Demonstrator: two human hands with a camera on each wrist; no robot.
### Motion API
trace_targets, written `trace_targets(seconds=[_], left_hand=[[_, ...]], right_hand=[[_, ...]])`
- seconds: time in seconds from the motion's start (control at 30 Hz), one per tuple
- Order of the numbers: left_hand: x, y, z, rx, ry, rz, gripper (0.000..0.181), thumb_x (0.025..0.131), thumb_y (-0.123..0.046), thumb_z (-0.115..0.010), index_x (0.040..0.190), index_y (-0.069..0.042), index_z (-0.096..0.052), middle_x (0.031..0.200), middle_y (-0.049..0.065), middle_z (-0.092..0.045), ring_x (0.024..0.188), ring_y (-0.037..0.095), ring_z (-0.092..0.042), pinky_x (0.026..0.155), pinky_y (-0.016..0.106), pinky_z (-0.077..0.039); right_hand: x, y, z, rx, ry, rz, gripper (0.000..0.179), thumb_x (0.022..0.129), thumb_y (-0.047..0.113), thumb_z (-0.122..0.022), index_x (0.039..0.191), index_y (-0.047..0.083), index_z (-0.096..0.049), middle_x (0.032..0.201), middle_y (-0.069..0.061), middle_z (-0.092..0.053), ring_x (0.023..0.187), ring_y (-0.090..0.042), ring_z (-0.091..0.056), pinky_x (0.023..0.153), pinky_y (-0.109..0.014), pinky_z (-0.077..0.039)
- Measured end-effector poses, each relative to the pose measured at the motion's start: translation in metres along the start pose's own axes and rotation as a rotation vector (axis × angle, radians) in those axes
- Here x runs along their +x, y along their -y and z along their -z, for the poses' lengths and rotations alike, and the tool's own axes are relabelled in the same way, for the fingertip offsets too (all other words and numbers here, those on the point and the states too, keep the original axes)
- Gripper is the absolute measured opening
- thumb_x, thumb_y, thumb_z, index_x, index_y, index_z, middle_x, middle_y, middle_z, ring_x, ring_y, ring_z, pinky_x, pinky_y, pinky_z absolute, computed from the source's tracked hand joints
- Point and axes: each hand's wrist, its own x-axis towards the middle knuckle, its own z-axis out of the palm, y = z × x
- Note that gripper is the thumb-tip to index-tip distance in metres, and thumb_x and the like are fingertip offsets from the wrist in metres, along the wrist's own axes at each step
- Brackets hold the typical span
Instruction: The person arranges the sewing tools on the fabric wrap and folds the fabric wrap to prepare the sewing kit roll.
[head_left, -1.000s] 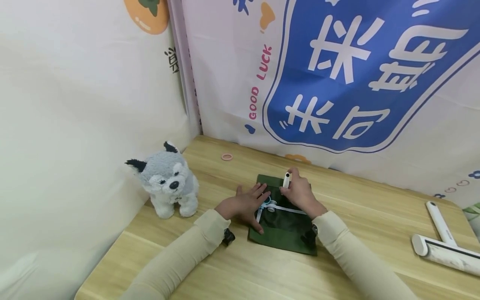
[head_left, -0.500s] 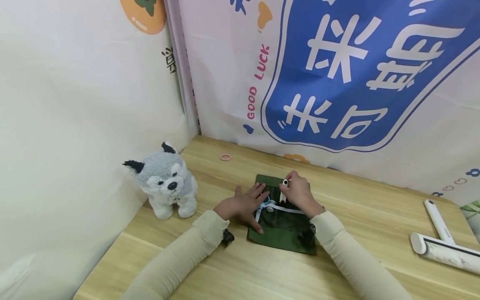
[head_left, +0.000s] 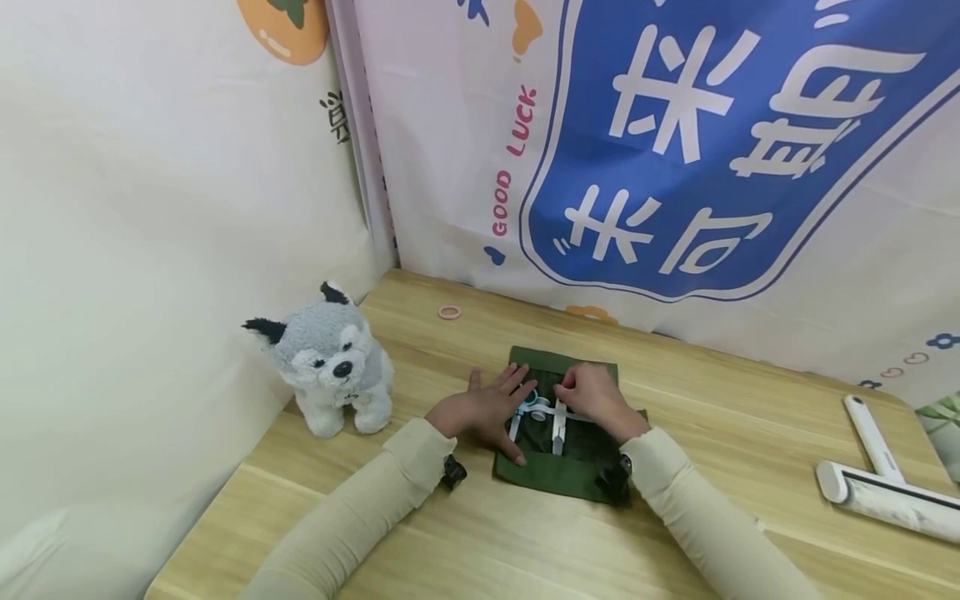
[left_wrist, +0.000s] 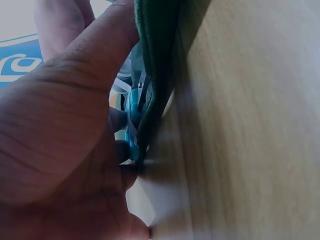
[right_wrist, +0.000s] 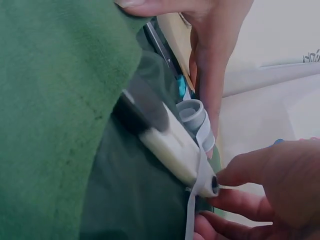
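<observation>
Grip at right point(head_left: 596, 398) end-pinched oblong white tool point(right_wrist: 172, 154), likely to clear flat white strap point(right_wrist: 192, 205) alongside; left grip point(head_left: 486, 410), fingers apart, presumably steadied green fabric wrap point(head_left: 551, 477) beneath.

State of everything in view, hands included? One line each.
Left hand: fingers spread, resting on green pouch
Right hand: pinching white tool
Green pouch: opened out
White strap: across pouch, over white tool
White tool: slanted under strap
Teal-handled scissors: partly covered, open or shut unclear
Plush dog: upright
Pink ring: lying flat
</observation>
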Motion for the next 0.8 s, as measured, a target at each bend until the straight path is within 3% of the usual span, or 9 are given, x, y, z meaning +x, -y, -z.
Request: trace_targets(seconds=[0.13, 0.27, 0.33, 0.4, 0.53, 0.6, 0.67, 0.8], left_hand=[[0.001, -0.001, 0.001, -0.004, 0.011, -0.011, 0.128, 0.072, -0.079, -0.070, 0.163, -0.022, -0.001, 0.171, 0.004, 0.014, 0.159, 0.024, 0.010, 0.116, 0.076, -0.007], [0.000, 0.000, 0.003, -0.018, 0.013, -0.008, 0.128, 0.071, -0.078, -0.071, 0.163, -0.023, -0.001, 0.171, 0.004, 0.013, 0.159, 0.024, 0.010, 0.116, 0.076, -0.007], [-0.001, 0.001, 0.004, -0.008, 0.016, 0.004, 0.129, 0.071, -0.078, -0.071, 0.163, -0.023, 0.000, 0.171, 0.003, 0.013, 0.159, 0.023, 0.010, 0.116, 0.075, -0.007], [-0.002, 0.003, 0.003, 0.004, 0.022, 0.013, 0.129, 0.070, -0.079, -0.070, 0.163, -0.023, 0.001, 0.171, 0.003, 0.014, 0.159, 0.023, 0.010, 0.116, 0.075, -0.008], [-0.001, 0.004, 0.002, 0.001, 0.026, 0.010, 0.130, 0.070, -0.080, -0.070, 0.163, -0.022, 0.001, 0.170, 0.003, 0.014, 0.159, 0.024, 0.010, 0.115, 0.077, -0.008], [0.001, 0.004, 0.003, 0.003, 0.016, 0.007, 0.130, 0.070, -0.080, -0.070, 0.163, -0.023, 0.001, 0.171, 0.003, 0.013, 0.159, 0.024, 0.010, 0.115, 0.077, -0.009], [0.003, 0.003, 0.004, 0.012, 0.006, 0.010, 0.130, 0.070, -0.079, -0.071, 0.163, -0.023, 0.000, 0.171, 0.003, 0.013, 0.159, 0.023, 0.010, 0.115, 0.077, -0.009], [0.004, 0.000, 0.004, 0.028, 0.009, 0.003, 0.130, 0.069, -0.080, -0.070, 0.163, -0.023, -0.001, 0.171, 0.003, 0.011, 0.159, 0.023, 0.009, 0.115, 0.076, -0.009]], right_hand=[[-0.014, -0.008, 0.012, 0.030, -0.034, 0.063, 0.039, 0.101, 0.035, -0.059, 0.073, 0.009, -0.068, 0.060, 0.003, -0.053, 0.053, -0.011, -0.046, 0.051, -0.027, -0.038], [-0.046, -0.028, 0.049, 0.011, -0.184, 0.144, 0.027, 0.101, 0.030, -0.061, 0.100, 0.007, -0.075, 0.088, -0.005, -0.072, 0.080, -0.019, -0.066, 0.071, -0.037, -0.053], [-0.069, -0.043, 0.072, -0.045, -0.218, 0.160, 0.022, 0.100, 0.025, -0.062, 0.099, 0.006, -0.074, 0.089, -0.007, -0.074, 0.082, -0.020, -0.068, 0.073, -0.039, -0.055], [-0.094, -0.061, 0.089, -0.125, -0.197, 0.165, 0.018, 0.098, 0.022, -0.064, 0.096, 0.007, -0.074, 0.084, -0.002, -0.074, 0.076, -0.013, -0.067, 0.070, -0.034, -0.054], [-0.146, -0.094, 0.103, -0.198, -0.036, 0.161, 0.013, 0.094, 0.017, -0.068, 0.100, 0.006, -0.073, 0.082, 0.005, -0.071, 0.067, 0.004, -0.057, 0.060, -0.022, -0.049], [-0.168, -0.109, 0.099, -0.212, 0.024, 0.133, 0.018, 0.092, 0.016, -0.071, 0.104, 0.004, -0.071, 0.084, 0.005, -0.069, 0.065, 0.007, -0.053, 0.057, -0.020, -0.046], [-0.185, -0.120, 0.093, -0.205, 0.075, 0.056, 0.029, 0.092, 0.019, -0.071, 0.112, -0.002, -0.067, 0.084, 0.002, -0.068, 0.063, 0.002, -0.053, 0.054, -0.022, -0.045], [-0.210, -0.137, 0.079, -0.206, 0.121, -0.194, 0.064, 0.097, 0.041, -0.063, 0.125, -0.015, -0.052, 0.086, -0.013, -0.070, 0.071, -0.016, -0.064, 0.061, -0.037, -0.053]])
